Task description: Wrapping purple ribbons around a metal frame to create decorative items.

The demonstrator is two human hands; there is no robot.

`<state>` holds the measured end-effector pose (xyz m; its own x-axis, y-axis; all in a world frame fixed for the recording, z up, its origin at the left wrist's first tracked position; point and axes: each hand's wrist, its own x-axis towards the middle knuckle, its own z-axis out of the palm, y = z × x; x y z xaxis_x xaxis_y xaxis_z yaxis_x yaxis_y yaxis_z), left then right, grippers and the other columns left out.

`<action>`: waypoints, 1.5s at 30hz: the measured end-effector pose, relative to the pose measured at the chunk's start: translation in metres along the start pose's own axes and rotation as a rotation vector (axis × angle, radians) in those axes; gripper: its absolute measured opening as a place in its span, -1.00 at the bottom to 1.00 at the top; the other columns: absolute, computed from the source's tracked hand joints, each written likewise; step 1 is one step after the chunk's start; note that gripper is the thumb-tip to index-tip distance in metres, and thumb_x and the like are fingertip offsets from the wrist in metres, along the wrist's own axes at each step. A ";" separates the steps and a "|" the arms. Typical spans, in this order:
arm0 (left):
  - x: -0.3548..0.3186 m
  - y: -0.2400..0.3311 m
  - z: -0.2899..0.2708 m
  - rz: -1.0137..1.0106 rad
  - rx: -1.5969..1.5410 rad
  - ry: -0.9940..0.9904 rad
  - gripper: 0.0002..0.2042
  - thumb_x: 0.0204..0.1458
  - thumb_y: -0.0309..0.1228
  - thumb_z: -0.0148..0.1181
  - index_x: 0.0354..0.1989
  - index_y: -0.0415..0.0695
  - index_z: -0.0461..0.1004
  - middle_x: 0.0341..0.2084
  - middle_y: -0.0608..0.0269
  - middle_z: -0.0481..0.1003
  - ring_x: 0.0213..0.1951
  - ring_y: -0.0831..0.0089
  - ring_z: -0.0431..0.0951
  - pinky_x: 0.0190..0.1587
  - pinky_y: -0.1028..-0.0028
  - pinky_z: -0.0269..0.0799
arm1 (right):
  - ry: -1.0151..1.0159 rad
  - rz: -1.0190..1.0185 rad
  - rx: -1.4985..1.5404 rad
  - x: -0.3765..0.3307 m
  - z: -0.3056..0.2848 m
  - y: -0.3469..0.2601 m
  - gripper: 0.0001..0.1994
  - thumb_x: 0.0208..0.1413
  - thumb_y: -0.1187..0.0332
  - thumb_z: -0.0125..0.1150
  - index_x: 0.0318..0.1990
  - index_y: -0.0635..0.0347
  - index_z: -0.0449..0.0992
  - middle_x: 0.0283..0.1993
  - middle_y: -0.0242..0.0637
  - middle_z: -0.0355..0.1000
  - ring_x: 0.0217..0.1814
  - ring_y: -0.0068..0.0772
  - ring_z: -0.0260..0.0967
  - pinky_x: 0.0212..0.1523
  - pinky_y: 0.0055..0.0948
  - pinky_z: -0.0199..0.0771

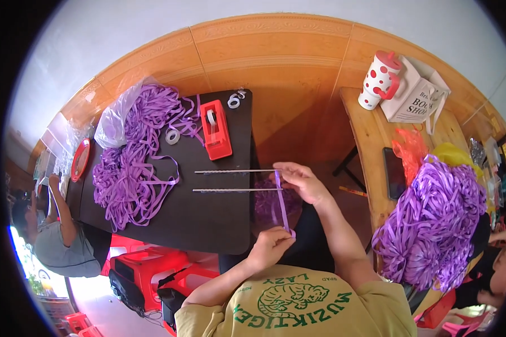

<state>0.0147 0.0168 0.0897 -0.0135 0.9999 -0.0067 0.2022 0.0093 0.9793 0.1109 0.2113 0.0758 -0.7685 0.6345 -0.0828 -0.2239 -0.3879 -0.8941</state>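
Two thin metal rods (236, 190) lie side by side, reaching past the right edge of the dark table (208, 224). A narrow purple ribbon (282, 208) crosses their right ends and runs down toward me. My left hand (271, 248) is closed, pinching the ribbon's lower part between thumb and fingers. At the rods' tips, my right hand (301, 181) curls its fingers round the ribbon's upper part, close to the far rod. The exact contact under those fingers is partly hidden.
A heap of purple ribbon (129, 180), a plastic bag (115, 123) and a red tape dispenser (215, 132) occupy the dark table. The wooden table (371, 151) holds another ribbon pile (433, 224), a phone (394, 173) and a dotted tumbler (378, 84). Red stools (152, 269) stand lower left; people sit at both sides.
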 end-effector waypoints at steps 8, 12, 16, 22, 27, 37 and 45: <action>0.006 -0.035 -0.003 0.044 0.111 0.057 -0.92 0.01 -0.57 0.16 -0.42 -0.36 0.49 -0.49 0.21 0.43 -0.49 0.57 0.42 -0.45 0.57 0.31 | 0.009 -0.057 0.145 0.013 -0.023 0.022 -0.81 0.07 0.49 0.12 -0.14 0.26 0.50 -0.31 -0.33 0.48 -0.27 -0.50 0.41 -0.17 -0.51 0.38; 0.008 -0.038 -0.006 -0.032 0.106 0.064 -0.92 -0.02 -0.55 0.17 -0.43 -0.34 0.50 -0.51 0.18 0.44 -0.48 0.51 0.45 -0.44 0.54 0.32 | -0.049 -0.027 0.133 0.013 0.006 0.005 -0.71 0.07 0.49 0.08 -0.02 0.30 0.45 -0.28 -0.19 0.46 -0.21 -0.34 0.43 -0.09 -0.40 0.40; 0.007 -0.044 -0.004 -0.004 0.170 0.096 -0.90 -0.03 -0.54 0.19 -0.39 -0.33 0.49 -0.45 0.13 0.46 -0.47 0.44 0.48 -0.42 0.51 0.35 | -0.068 -0.006 0.259 0.013 -0.004 0.004 -0.75 0.08 0.48 0.09 -0.08 0.32 0.47 -0.33 -0.23 0.46 -0.27 -0.38 0.41 -0.15 -0.43 0.40; 0.001 -0.016 0.003 0.252 0.542 0.238 -0.74 -0.05 -0.57 0.16 -0.15 -0.37 0.43 -0.25 -0.08 0.45 -0.26 0.06 0.50 -0.20 0.32 0.43 | 0.126 -0.192 -0.030 -0.002 -0.020 0.002 -0.83 0.07 0.52 0.06 -0.21 0.34 0.51 -0.43 -0.30 0.42 -0.41 -0.50 0.36 -0.32 -0.55 0.37; 0.015 0.065 -0.018 0.431 0.383 0.395 -0.60 -0.11 -0.61 0.20 -0.02 -0.35 0.37 -0.11 -0.09 0.42 -0.12 0.09 0.47 -0.05 0.30 0.38 | 0.284 -0.611 -0.811 -0.041 0.030 -0.049 -0.80 0.01 0.64 0.04 -0.21 0.31 0.51 -0.50 -0.32 0.38 -0.49 -0.53 0.34 -0.46 -0.52 0.31; 0.050 0.068 -0.048 -0.015 -0.168 0.085 -0.73 0.11 -0.59 0.05 0.00 -0.33 0.39 -0.25 0.26 0.47 -0.23 0.62 0.43 -0.15 0.62 0.36 | 0.177 -0.760 -1.078 -0.055 0.049 -0.067 -0.77 -0.23 0.56 0.21 -0.30 0.21 0.51 -0.48 -0.23 0.37 -0.43 -0.20 0.39 -0.44 -0.34 0.38; 0.052 0.073 -0.049 -0.084 -0.479 -0.007 -0.83 0.09 -0.57 0.07 -0.17 -0.39 0.46 -0.36 0.16 0.51 -0.34 0.54 0.48 -0.24 0.55 0.41 | 0.270 -0.904 -1.368 -0.054 0.062 -0.074 -0.74 -0.23 0.55 0.23 -0.28 0.18 0.50 -0.48 -0.31 0.35 -0.44 -0.25 0.35 -0.47 -0.36 0.28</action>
<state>-0.0196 0.0691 0.1704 -0.0035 0.9960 -0.0891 -0.2728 0.0847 0.9583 0.1313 0.1642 0.1737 -0.5401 0.4601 0.7047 0.2592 0.8876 -0.3808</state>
